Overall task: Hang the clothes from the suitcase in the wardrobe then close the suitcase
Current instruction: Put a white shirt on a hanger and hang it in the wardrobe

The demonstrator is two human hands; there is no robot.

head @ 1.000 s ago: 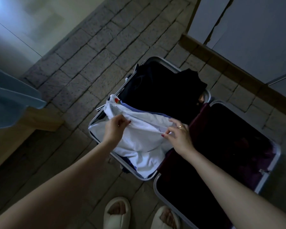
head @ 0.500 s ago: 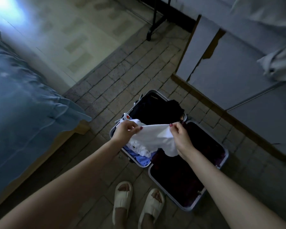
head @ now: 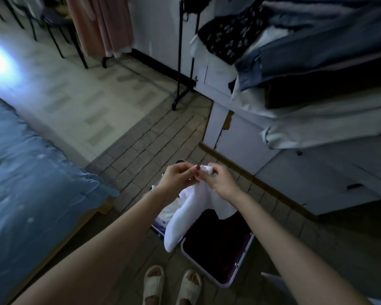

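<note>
White cloth garment (head: 191, 208), soft and creased, hangs lengthwise top to bottom above the open suitcase (head: 240, 269); lower end points floorward. Left hand (head: 176, 179) and right hand (head: 221, 181) both pinch its bunched top edge.

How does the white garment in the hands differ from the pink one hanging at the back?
The white garment is bunched and gripped by the left hand and right hand above the open suitcase; the pink garment hangs straight, untouched. The white one is near, the pink one across the room. Both are pale, plain fabric.
</note>
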